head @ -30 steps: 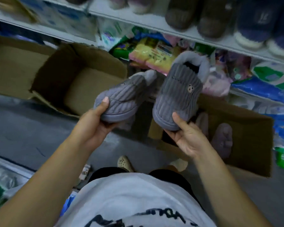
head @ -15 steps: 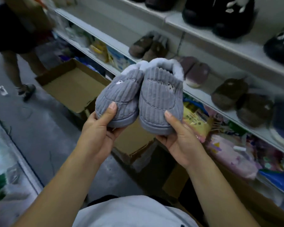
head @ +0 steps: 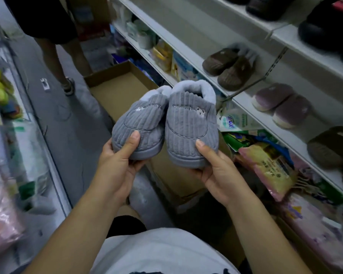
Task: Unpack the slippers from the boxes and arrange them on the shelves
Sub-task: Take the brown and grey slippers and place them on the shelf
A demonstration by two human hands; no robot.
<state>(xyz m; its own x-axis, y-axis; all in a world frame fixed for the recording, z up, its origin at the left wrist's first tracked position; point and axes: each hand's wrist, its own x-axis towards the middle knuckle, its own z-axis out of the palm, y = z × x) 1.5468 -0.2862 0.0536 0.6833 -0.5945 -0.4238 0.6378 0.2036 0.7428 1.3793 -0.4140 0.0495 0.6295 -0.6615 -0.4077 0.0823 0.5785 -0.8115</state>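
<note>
I hold a pair of grey ribbed slippers with pale fleece lining side by side in front of my chest. My left hand [head: 118,167] grips the toe of the left grey slipper [head: 142,123], thumb on top. My right hand [head: 219,175] grips the toe of the right grey slipper [head: 190,125] the same way. Behind them an open cardboard box [head: 119,86] lies on the floor. The white shelf [head: 251,109] on the right carries brown slippers [head: 229,65], purple slippers [head: 281,104] and another brown pair [head: 331,147].
A person's bare legs [head: 55,62] stand in the aisle at the upper left. Packaged goods [head: 269,167] fill the lower shelf on the right. Dark shoes [head: 325,22] sit on the top shelf. Bagged items [head: 6,135] line the left side.
The view has swung up from the boxes to the shelves. The two slippers came together side by side and rose. Both hands keep their grip.
</note>
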